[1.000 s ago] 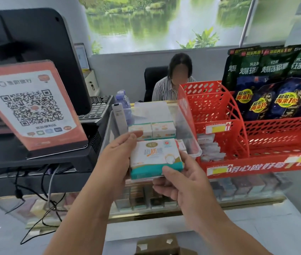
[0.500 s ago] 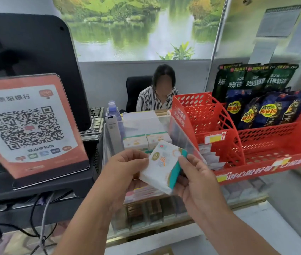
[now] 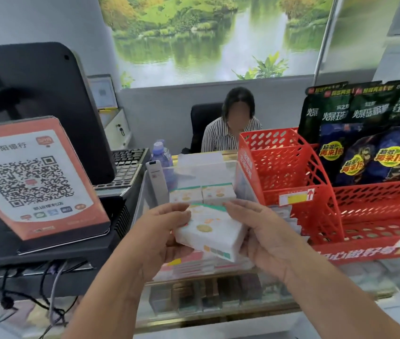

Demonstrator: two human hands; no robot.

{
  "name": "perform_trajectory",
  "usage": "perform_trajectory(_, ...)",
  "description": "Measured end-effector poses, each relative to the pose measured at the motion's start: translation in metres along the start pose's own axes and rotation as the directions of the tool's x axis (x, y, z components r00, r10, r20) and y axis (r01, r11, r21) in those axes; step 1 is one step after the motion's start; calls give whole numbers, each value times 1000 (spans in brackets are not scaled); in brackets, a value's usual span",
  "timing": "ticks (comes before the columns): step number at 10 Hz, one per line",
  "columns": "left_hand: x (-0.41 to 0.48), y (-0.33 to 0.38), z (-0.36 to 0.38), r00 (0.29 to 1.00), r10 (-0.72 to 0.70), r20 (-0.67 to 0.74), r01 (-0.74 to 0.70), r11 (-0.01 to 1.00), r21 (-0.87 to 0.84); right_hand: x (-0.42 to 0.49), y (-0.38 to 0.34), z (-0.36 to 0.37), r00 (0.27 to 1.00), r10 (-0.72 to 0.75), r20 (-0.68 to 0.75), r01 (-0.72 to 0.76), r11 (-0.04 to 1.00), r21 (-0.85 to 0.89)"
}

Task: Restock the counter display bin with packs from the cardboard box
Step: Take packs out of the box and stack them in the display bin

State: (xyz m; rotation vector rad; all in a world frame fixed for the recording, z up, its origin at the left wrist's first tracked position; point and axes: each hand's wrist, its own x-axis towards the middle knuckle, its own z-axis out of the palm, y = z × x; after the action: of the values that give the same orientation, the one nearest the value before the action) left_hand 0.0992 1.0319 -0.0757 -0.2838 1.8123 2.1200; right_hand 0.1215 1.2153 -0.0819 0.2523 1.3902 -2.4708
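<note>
Head: hands (image 3: 162,233) (image 3: 267,238) grip tilted pack (image 3: 208,232).

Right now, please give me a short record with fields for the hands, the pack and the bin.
pack: white, teal edge, tilted, in front of the clear bin
left hand: grips the pack's left side
right hand: grips its right side
bin contents: two packs visible, side by side
right of bin: red rack

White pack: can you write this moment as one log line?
left hand: holds white pack | right hand: holds white pack | clear bin: two packs inside
</note>
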Motion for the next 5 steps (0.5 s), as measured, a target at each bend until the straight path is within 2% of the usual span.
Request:
perform_trajectory(1,10,-1,8,991,32,-127,-49,990,-132,10,4,-7,996,-16,-91,31,985,168)
perform_trajectory(2,22,-7,15,975,91,-203,-119,984,-132,22,17,-12,997,-73,-40,77,991,109)
perform_trajectory(3,31,-11,21,975,115,-190,-140,982,-124,36,30,-19,911,-413,15,254,531,-808)
perform_trajectory(4,41,-9,25,983,112,-144,-129,985,-112,53,29,-19,701,-540,467,197,-482,-854)
perform_trajectory(5,52,-6,27,987,135,-84,-138,990,-25,73,22,-12,719,-430,546,155,-666,-729)
